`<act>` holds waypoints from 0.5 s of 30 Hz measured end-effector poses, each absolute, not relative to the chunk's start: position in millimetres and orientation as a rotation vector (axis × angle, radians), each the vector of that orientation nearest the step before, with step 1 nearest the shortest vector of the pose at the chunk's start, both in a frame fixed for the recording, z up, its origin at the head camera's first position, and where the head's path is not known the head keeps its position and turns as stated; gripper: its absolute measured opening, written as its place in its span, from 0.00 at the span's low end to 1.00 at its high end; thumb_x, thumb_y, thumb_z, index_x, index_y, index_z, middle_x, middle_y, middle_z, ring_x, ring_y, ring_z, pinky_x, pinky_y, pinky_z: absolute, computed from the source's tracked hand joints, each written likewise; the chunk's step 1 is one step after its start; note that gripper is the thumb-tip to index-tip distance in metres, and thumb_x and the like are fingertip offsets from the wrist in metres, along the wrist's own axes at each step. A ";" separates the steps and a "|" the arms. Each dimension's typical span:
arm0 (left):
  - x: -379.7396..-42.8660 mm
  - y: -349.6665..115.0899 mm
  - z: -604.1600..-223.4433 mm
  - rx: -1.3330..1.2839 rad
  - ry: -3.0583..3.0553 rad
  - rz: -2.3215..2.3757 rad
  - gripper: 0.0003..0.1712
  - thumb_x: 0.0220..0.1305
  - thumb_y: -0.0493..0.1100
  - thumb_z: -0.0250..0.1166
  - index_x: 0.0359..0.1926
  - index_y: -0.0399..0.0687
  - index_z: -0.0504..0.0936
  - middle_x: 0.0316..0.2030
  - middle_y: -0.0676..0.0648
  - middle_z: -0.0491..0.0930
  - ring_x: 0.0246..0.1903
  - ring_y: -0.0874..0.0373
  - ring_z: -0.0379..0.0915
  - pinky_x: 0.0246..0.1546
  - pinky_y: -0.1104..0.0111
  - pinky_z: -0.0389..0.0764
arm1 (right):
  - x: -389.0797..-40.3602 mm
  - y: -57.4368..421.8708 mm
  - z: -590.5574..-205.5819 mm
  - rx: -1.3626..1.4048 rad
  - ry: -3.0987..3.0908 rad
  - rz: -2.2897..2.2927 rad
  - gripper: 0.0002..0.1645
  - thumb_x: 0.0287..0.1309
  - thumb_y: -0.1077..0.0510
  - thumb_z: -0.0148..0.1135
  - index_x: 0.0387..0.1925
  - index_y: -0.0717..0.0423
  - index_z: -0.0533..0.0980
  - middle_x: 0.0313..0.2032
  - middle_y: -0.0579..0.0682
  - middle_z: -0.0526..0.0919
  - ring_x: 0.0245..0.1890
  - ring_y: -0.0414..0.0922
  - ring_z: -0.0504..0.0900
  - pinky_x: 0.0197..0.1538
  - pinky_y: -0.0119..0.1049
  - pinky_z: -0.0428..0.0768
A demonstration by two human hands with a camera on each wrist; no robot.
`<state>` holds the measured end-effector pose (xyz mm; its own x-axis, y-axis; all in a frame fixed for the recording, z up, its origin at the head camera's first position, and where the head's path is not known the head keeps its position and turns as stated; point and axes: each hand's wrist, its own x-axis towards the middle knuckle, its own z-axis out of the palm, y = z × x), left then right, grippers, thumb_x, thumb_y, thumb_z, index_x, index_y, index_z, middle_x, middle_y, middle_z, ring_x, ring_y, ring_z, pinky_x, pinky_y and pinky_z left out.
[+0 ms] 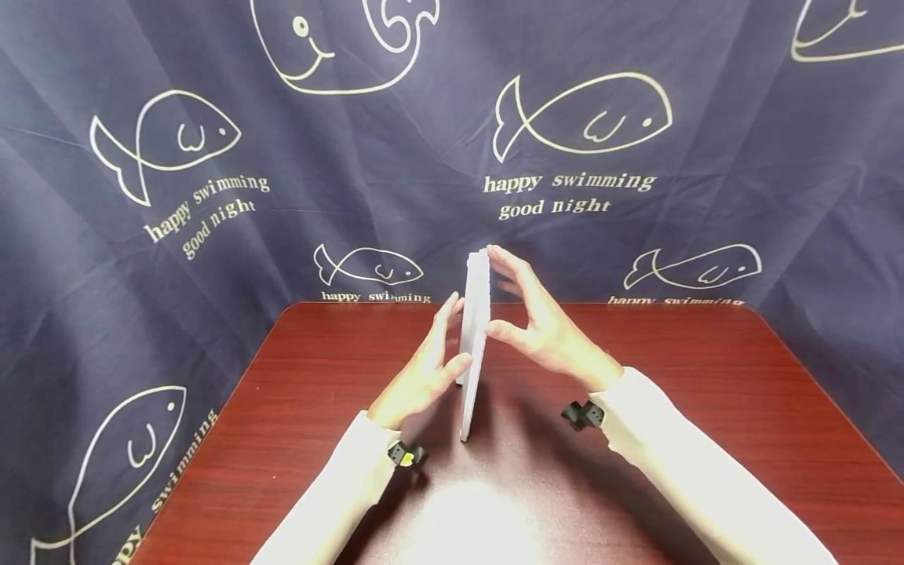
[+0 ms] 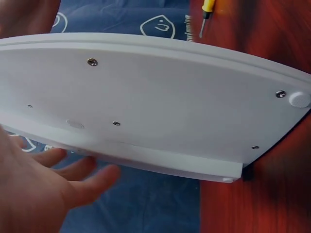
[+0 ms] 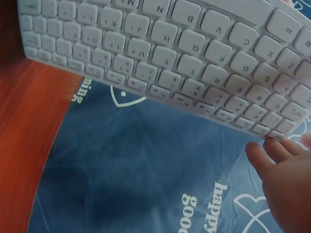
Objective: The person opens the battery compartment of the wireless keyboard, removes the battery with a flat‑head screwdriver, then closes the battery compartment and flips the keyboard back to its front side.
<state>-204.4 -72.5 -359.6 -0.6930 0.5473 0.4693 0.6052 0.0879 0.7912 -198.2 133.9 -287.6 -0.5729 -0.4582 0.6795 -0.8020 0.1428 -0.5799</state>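
One red table (image 1: 332, 361); one keyboard (image 3: 163, 53) between left grip (image 1: 421, 380) and right grip (image 1: 547, 323), both spread, uncurled.

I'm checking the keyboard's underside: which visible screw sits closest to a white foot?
The rightmost screw in the left-wrist view, close beside the round white foot; the others sit farther off.
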 end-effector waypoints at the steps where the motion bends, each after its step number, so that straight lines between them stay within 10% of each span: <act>1: -207.4 -72.5 -365.2 -1.202 -2.311 -1.686 0.49 0.65 0.61 0.55 0.74 0.47 0.38 0.71 0.42 0.47 0.67 0.48 0.49 0.60 0.50 0.60 | -197.7 136.2 -286.8 1.213 -2.099 1.386 0.51 0.58 0.43 0.62 0.67 0.73 0.50 0.66 0.68 0.55 0.64 0.61 0.59 0.59 0.58 0.62; 15: -220.6 -73.7 -417.0 -1.169 -2.708 -1.368 0.48 0.65 0.64 0.53 0.74 0.57 0.37 0.71 0.52 0.42 0.68 0.61 0.40 0.65 0.59 0.51 | -176.8 168.8 -282.2 1.119 -2.257 1.140 0.39 0.57 0.61 0.64 0.66 0.68 0.59 0.69 0.59 0.55 0.67 0.58 0.54 0.66 0.40 0.54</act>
<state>-220.6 -73.7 -417.0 -0.7363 0.6431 0.2105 0.5511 0.3894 0.7380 -176.8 168.8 -282.2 -0.6142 -0.4857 0.6219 -0.7888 0.3561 -0.5009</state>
